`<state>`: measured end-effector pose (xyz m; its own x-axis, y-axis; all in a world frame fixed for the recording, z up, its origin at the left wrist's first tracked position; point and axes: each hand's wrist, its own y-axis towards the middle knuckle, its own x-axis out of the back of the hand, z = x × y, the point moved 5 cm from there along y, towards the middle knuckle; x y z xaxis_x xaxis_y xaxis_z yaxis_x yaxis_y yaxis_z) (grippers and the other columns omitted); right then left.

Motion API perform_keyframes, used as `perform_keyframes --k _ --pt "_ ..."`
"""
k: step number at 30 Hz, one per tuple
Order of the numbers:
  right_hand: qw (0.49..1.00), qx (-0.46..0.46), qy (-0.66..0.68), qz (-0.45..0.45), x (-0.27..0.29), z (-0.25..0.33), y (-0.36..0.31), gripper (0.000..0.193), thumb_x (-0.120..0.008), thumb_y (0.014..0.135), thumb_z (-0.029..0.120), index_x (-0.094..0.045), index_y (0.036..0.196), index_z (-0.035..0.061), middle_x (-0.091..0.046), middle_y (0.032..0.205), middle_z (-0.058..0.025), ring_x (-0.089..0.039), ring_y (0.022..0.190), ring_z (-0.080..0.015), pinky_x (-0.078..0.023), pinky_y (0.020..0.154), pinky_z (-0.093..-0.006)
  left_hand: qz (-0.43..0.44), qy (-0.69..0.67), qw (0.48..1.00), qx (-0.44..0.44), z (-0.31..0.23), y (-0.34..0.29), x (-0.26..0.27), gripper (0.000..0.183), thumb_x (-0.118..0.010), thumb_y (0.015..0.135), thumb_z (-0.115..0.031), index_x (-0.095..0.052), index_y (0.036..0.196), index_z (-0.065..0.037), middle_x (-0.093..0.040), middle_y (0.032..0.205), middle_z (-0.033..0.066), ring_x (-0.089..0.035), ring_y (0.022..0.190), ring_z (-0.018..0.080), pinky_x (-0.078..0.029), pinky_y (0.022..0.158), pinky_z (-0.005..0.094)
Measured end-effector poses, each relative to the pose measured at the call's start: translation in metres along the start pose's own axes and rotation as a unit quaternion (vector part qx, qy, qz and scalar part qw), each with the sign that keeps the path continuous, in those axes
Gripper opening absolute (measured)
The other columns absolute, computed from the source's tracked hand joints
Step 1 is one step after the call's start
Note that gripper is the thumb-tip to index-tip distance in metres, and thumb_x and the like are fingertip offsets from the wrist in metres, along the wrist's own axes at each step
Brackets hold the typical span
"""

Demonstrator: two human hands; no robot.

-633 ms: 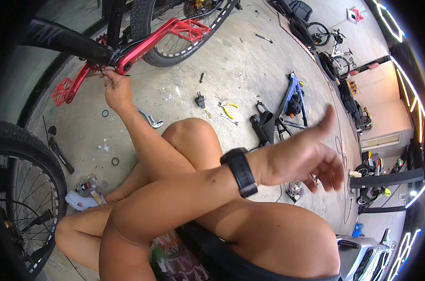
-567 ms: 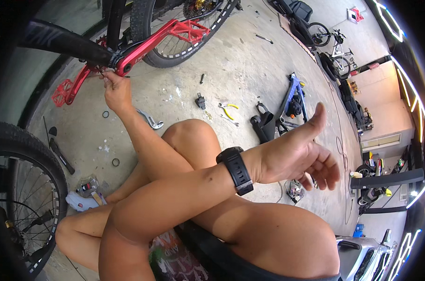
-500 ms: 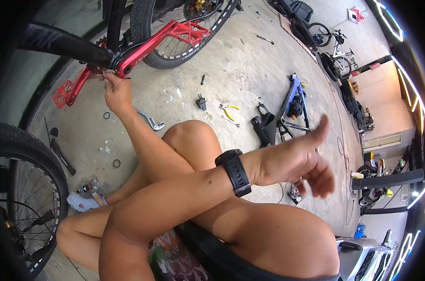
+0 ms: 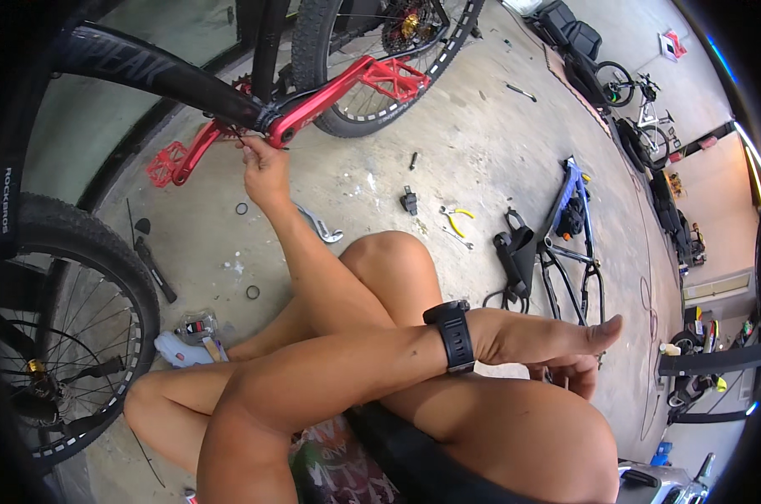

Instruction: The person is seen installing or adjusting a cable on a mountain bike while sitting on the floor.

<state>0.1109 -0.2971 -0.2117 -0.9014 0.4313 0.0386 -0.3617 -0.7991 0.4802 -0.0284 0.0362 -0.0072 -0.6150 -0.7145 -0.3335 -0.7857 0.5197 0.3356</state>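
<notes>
My right hand (image 4: 265,168) reaches across to the far left, its fingers pinched just below the black bike frame (image 4: 175,80), beside the red crank arm (image 4: 326,101). Something thin and dark shows at its fingertips, too small to name. Over the right arm crosses my left arm, with a black watch (image 4: 454,336) at the wrist. My left hand (image 4: 548,344) is held out to the right, thumb stretched, other fingers loosely bent and partly hidden, with nothing seen in it. Red pedals (image 4: 394,80) sit on both cranks.
On the concrete floor lie yellow-handled pliers (image 4: 458,220), a small wrench (image 4: 457,238), a black clamp-like part (image 4: 409,200), a grey curved tool (image 4: 320,225) and a ring (image 4: 253,292). A blue-black bike frame (image 4: 569,244) lies right. A wheel (image 4: 141,311) stands at the left.
The view has shifted, so the bike and floor things appear farther right and slightly lower. My left hand has lowered and its thumb has tipped from upward to rightward. My right hand stays at the crank.
</notes>
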Motion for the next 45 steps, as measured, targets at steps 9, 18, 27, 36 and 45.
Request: perform_keyframes --k 9,18,27,36,45 --pt "1.000 0.004 -0.010 -0.011 0.000 0.006 0.001 0.013 -0.060 0.095 0.000 -0.071 0.099 0.0020 -0.062 0.071 -0.0096 -0.060 0.065 -0.0151 -0.048 0.063 -0.0301 -0.014 0.003 1.000 -0.028 0.005 -0.010 0.010 0.104 -0.025 0.084 -0.095 -0.074 0.091 -0.003 -0.067 0.080 0.0030 -0.060 0.074 0.0127 -0.047 0.071 0.0267" --pt "1.000 0.020 -0.007 -0.018 -0.002 0.009 0.002 0.013 -0.059 0.095 0.000 -0.071 0.100 0.0020 -0.062 0.071 -0.0092 -0.060 0.066 -0.0154 -0.048 0.064 -0.0308 -0.047 0.053 0.997 -0.031 -0.003 -0.018 0.012 0.093 -0.036 0.090 -0.087 -0.074 0.080 -0.003 -0.063 0.069 0.0018 -0.059 0.068 0.0121 -0.045 0.065 0.0261" --pt "1.000 0.014 -0.010 -0.016 -0.005 0.006 0.003 0.014 -0.059 0.095 0.000 -0.071 0.101 0.0015 -0.061 0.070 -0.0074 -0.059 0.066 -0.0132 -0.048 0.063 -0.0297 -0.064 0.018 0.996 -0.052 0.001 -0.008 0.001 0.096 -0.033 0.089 -0.089 -0.074 0.079 -0.003 -0.060 0.067 0.0012 -0.056 0.067 0.0131 -0.044 0.064 0.0279" --pt "0.998 -0.052 0.001 0.019 0.008 -0.033 -0.007 0.011 -0.059 0.095 0.002 -0.068 0.099 0.0027 -0.063 0.070 -0.0114 -0.062 0.064 -0.0203 -0.050 0.064 -0.0342 -0.556 0.247 0.782 -0.138 0.008 -0.271 0.092 0.029 -0.063 0.097 -0.031 -0.065 0.087 -0.005 -0.063 0.082 0.0011 -0.057 0.072 0.0102 -0.045 0.065 0.0243" --pt "1.000 0.011 -0.008 0.021 -0.012 -0.003 -0.001 0.015 -0.057 0.102 0.004 -0.068 0.111 0.0014 -0.064 0.080 -0.0045 -0.060 0.072 -0.0115 -0.050 0.068 -0.0278 -0.848 0.407 0.337 -0.038 0.082 -0.477 0.138 0.024 -0.062 0.097 -0.009 -0.063 0.120 -0.002 -0.072 0.100 0.0118 -0.070 0.088 0.0233 -0.053 0.077 0.0338"
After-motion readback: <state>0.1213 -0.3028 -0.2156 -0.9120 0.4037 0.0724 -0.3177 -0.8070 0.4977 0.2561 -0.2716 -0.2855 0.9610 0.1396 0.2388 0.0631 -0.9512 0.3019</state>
